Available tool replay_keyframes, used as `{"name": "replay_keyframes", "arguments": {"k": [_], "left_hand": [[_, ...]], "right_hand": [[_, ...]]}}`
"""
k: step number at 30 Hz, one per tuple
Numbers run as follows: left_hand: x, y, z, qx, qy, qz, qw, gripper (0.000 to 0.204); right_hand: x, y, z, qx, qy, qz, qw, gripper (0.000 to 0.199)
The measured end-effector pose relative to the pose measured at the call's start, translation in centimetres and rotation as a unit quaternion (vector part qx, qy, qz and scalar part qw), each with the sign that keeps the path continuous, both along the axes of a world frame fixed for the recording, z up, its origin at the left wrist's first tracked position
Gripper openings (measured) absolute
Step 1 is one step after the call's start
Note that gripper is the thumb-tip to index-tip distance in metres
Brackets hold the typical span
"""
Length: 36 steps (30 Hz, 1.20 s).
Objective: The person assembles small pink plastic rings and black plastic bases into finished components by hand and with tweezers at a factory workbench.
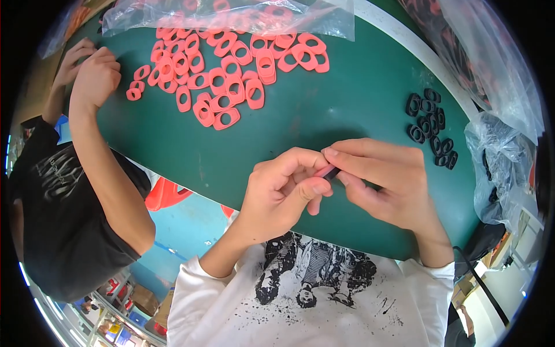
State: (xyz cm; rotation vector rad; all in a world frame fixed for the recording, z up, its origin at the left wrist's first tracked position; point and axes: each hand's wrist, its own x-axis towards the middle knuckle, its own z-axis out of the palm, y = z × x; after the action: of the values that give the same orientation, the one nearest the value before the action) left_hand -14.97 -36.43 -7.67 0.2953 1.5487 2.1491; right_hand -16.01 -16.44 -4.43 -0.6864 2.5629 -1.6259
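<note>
Above the near side of the green table (347,118), my left hand (276,194) pinches a small black-and-pink ring piece (330,172) between thumb and fingers. My right hand (390,176) closes on the same piece from the other side, thumb and fingertips at its edge. The fingers hide most of the piece, so its full shape does not show. Many pink rings (254,94) with rounded outlines and oval holes lie loose beyond my hands. To the right sits a small group of black rings (428,106) of similar shape.
A clear plastic bag (324,20) covers part of the pink rings at the back. Another clear bag (503,156) hangs by the right edge. On the left, a co-worker's hand (98,78) is near several pink rings. A red stool (163,195) stands below.
</note>
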Motion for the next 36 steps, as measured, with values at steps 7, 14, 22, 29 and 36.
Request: {"name": "replay_keyframes", "arguments": {"k": [7, 14, 22, 29, 36], "left_hand": [[-0.1, -0.3, -0.1, -0.038, 0.015, -0.006, 0.999, 0.030], [0.1, -0.2, 0.1, -0.020, 0.014, -0.002, 1.000, 0.031], [0.3, 0.0, 0.0, -0.012, 0.014, 0.005, 1.000, 0.023], [0.2, 0.0, 0.1, -0.025, 0.018, 0.001, 1.000, 0.030], [0.3, 0.0, 0.0, -0.010, 0.015, 0.012, 1.000, 0.017]], "right_hand": [[0.1, 0.0, -0.6, -0.053, -0.052, 0.006, 0.997, 0.032], [-0.1, 0.2, -0.4, -0.059, -0.075, 0.018, 0.995, 0.029], [-0.1, 0.4, -0.7, -0.088, -0.064, 0.027, 0.994, 0.030], [0.0, 0.4, -1.0, -0.099, -0.064, 0.019, 0.993, 0.033], [0.2, 0.3, -1.4, -0.136, -0.090, 0.008, 0.987, 0.035]]}}
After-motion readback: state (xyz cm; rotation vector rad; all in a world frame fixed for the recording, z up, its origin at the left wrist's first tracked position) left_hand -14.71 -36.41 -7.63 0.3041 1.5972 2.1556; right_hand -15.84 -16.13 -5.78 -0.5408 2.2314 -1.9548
